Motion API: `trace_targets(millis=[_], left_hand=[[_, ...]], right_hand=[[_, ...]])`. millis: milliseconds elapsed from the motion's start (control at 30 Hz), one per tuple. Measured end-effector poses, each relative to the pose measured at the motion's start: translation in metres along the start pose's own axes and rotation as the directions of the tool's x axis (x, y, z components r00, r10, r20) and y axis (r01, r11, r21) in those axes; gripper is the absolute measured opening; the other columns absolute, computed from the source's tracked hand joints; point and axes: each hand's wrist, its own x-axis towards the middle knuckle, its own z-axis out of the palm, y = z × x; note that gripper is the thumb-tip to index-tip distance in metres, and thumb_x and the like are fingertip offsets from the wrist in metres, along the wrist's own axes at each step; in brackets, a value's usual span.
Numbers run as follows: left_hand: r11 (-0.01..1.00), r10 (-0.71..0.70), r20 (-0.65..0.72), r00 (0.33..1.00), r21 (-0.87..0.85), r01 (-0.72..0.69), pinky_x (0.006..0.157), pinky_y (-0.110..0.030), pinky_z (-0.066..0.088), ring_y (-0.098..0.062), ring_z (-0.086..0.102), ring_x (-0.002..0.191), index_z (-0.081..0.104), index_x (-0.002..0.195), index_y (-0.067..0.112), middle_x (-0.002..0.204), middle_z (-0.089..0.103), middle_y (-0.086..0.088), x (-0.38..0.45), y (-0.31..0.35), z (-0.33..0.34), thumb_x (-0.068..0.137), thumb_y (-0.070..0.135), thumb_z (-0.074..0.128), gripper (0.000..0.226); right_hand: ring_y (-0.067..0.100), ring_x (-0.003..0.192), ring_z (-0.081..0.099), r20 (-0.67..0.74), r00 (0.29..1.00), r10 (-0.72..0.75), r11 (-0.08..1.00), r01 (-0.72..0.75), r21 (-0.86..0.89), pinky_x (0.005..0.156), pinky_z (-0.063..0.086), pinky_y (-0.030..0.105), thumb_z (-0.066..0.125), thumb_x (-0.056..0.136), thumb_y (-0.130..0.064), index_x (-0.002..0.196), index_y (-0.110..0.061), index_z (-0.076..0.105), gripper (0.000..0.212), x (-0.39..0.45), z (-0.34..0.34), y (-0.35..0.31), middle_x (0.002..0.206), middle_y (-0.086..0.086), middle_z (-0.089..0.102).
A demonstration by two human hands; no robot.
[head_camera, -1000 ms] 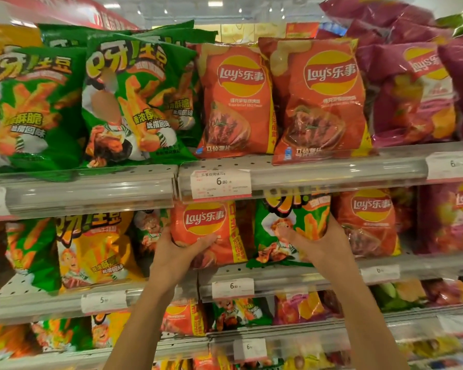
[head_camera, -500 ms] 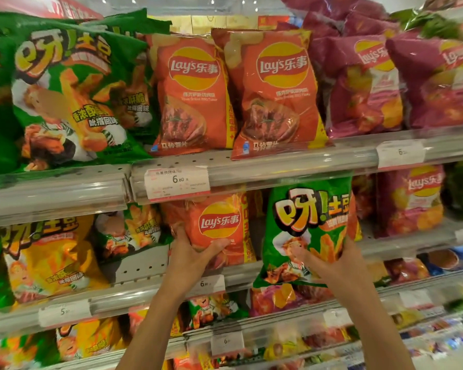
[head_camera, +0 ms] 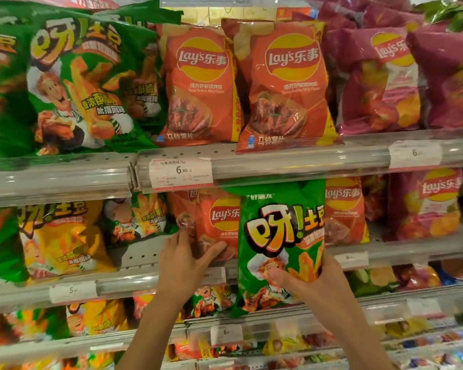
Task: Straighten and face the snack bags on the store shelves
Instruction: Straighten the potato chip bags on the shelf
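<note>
Right hand (head_camera: 318, 284): thumb and fingers pinching the lower part of a green potato-stick bag (head_camera: 281, 244), holding it upright, front outward, before the middle shelf (head_camera: 401, 249). Left hand (head_camera: 185, 265): fingers spread, pressing an orange Lay's bag (head_camera: 214, 222) standing on that shelf, just beside the green bag.

Both forearms are raised toward twelve o'clock. The left hand (head_camera: 183, 265) is spread flat, fingers extended; the right hand (head_camera: 314, 287) is curled in a grip, thumb pointing to nine o'clock.
</note>
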Motion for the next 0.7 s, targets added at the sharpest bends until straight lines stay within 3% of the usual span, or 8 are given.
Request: trace_targets(millis=[133, 267, 367, 433, 500, 700], left_hand=[[0.992, 0.101, -0.116, 0.988, 0.091, -0.091, 0.085, -0.041, 0.047, -0.021, 0.049, 0.1, 0.065, 0.115, 0.016, 0.104, 0.061, 0.001, -0.027, -0.027, -0.019, 0.082, 0.07, 0.052, 0.064], [0.974, 0.19, -0.277, 0.942, 0.174, -0.146, 0.083, -0.04, 0.048, -0.021, 0.051, 0.101, 0.065, 0.108, 0.015, 0.106, 0.057, 0.001, -0.05, -0.062, -0.042, 0.096, 0.049, 0.057, 0.037], [0.963, 0.225, -0.388, 0.894, 0.231, -0.143, 0.085, -0.043, 0.047, -0.028, 0.053, 0.105, 0.063, 0.109, 0.01, 0.113, 0.056, -0.007, -0.06, -0.09, -0.062, 0.092, 0.04, 0.057, 0.035], [0.962, 0.217, -0.449, 0.867, 0.249, -0.112, 0.085, -0.045, 0.044, -0.032, 0.052, 0.105, 0.061, 0.107, 0.01, 0.114, 0.054, -0.009, -0.061, -0.111, -0.079, 0.091, 0.037, 0.057, 0.032], [0.967, 0.194, -0.495, 0.847, 0.241, -0.08, 0.088, -0.047, 0.042, -0.034, 0.051, 0.108, 0.058, 0.108, 0.011, 0.116, 0.053, -0.012, -0.061, -0.135, -0.099, 0.091, 0.035, 0.058, 0.03], [0.94, 0.202, -0.464, 0.862, 0.338, -0.038, 0.09, -0.046, 0.038, -0.037, 0.05, 0.108, 0.055, 0.119, 0.01, 0.117, 0.05, -0.014, -0.054, -0.209, -0.144, 0.093, 0.044, 0.052, 0.042]], right_hand=[[-0.012, 0.087, 0.068, 0.053, 0.998, -0.021, 1.0, 0.022, -0.022, 0.064, 0.05, 0.002, 0.092, 0.055, -0.051, 0.114, -0.047, 0.057, 0.069, -0.005, 0.026, -0.007, 0.099, -0.033, 0.072], [-0.007, 0.094, 0.07, 0.117, 0.993, -0.03, 0.999, 0.032, -0.012, 0.068, 0.056, 0.014, 0.093, 0.051, -0.063, 0.114, -0.054, 0.055, 0.074, -0.014, 0.061, -0.017, 0.107, -0.028, 0.073], [-0.007, 0.098, 0.069, 0.135, 0.99, -0.032, 0.999, 0.035, -0.022, 0.07, 0.056, 0.014, 0.088, 0.046, -0.074, 0.123, -0.047, 0.053, 0.088, -0.022, 0.088, -0.025, 0.108, -0.029, 0.072], [-0.013, 0.093, 0.067, 0.112, 0.993, -0.021, 0.999, 0.027, -0.047, 0.066, 0.053, 0.01, 0.085, 0.04, -0.081, 0.117, -0.051, 0.053, 0.089, -0.026, 0.11, -0.03, 0.103, -0.035, 0.071], [-0.017, 0.089, 0.064, 0.083, 0.997, 0.005, 0.997, 0.002, -0.077, 0.07, 0.05, 0.015, 0.082, 0.035, -0.086, 0.111, -0.055, 0.053, 0.087, -0.028, 0.136, -0.034, 0.099, -0.04, 0.068], [-0.023, 0.087, 0.059, 0.017, 0.999, 0.029, 0.992, -0.027, -0.126, 0.067, 0.044, 0.013, 0.084, 0.047, -0.078, 0.108, -0.056, 0.048, 0.074, -0.033, 0.214, -0.047, 0.097, -0.048, 0.06]])
